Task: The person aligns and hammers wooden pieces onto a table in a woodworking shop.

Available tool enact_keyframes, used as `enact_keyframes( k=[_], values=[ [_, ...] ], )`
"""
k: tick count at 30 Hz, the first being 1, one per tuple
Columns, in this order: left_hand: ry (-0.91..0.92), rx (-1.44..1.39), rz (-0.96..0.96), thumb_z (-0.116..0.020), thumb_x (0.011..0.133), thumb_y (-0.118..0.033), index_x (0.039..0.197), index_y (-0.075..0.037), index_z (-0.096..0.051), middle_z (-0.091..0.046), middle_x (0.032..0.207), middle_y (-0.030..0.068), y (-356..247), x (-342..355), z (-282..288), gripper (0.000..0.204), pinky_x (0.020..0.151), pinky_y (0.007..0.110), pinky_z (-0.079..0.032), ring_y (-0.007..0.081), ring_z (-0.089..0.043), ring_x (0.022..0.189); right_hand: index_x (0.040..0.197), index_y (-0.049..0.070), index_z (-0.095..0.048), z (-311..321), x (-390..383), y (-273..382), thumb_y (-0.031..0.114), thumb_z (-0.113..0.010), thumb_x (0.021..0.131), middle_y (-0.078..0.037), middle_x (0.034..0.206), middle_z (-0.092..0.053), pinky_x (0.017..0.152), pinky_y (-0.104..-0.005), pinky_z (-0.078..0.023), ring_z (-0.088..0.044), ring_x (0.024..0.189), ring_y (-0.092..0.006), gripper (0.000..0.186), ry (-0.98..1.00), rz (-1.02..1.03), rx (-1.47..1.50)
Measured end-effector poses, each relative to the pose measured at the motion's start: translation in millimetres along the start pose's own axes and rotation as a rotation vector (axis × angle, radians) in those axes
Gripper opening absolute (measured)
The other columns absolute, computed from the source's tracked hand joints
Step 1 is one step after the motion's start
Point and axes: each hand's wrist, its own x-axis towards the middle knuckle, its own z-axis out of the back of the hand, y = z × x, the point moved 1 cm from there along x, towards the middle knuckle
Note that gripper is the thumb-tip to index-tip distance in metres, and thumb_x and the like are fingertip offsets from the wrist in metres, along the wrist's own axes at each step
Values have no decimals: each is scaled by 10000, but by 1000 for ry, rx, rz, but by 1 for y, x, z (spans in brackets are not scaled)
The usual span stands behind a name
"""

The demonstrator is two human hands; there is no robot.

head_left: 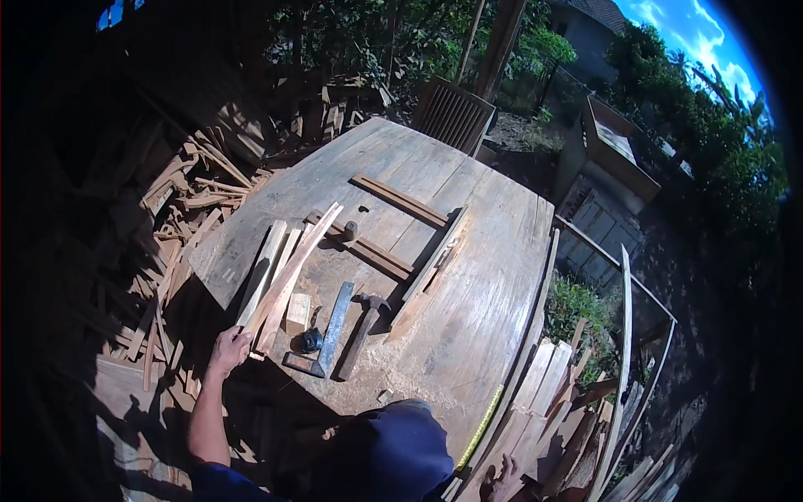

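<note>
At the table's near left corner, my left hand (pixel 230 349) is closed on the near end of a wooden strip (pixel 288 280). That strip lies with several others, slanting away over the tabletop. My right hand (pixel 502 480), partly in shadow at the lower edge, has its fingers apart beside some long boards (pixel 535 385). It appears to hold nothing. To the right of the strips are a small wood block (pixel 298 313), a black tape measure (pixel 311 340), a metal try square (pixel 333 326) and a claw hammer (pixel 361 333). A dark blue cap (pixel 406 452) hides part of the near edge.
Slotted wooden frame pieces (pixel 401 201) lie on the wide wooden table (pixel 502 251), with a mallet-like block (pixel 350 230) among them. A yellow measuring tape (pixel 481 427) runs along the right edge. Scrap wood (pixel 201 192) is heaped left; a thin-railed frame (pixel 626 335) stands right.
</note>
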Motion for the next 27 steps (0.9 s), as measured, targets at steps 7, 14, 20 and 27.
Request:
enact_keyframes(
  k=[7,14,20,27],
  values=[
    [440,295,-452,-728,937,-386,1201,30,-704,-709,932,103,-104,-69,-71,493,803,319,-529,173,-666,880,1386,107,-536,72,7,81,79,-747,825,-207,1347,-527,1043,-490,-444,-520,1251,-409,600,-211,182,-41],
    [746,844,-803,-751,792,-606,1172,-121,-741,-750,976,153,-219,-105,-169,616,864,452,-534,383,-709,936,1446,222,-534,153,55,200,366,-889,714,-147,1499,-446,1218,-585,-202,-375,1449,-369,826,-229,542,-330],
    [1067,801,-803,-610,967,-558,1200,-67,-741,-764,1093,129,-218,-86,-253,560,843,390,-549,282,-719,967,1304,164,-587,127,87,149,389,-772,850,-91,1035,-644,894,-447,-462,-632,1023,-289,539,214,523,-413],
    [1317,-191,-95,-527,1062,-350,1385,25,-589,-708,1106,94,-147,-14,-292,498,883,284,-537,149,-692,998,1279,147,-627,92,93,71,441,-782,858,-84,936,-668,802,-456,-494,-671,913,-302,537,385,223,-265]
  ],
)
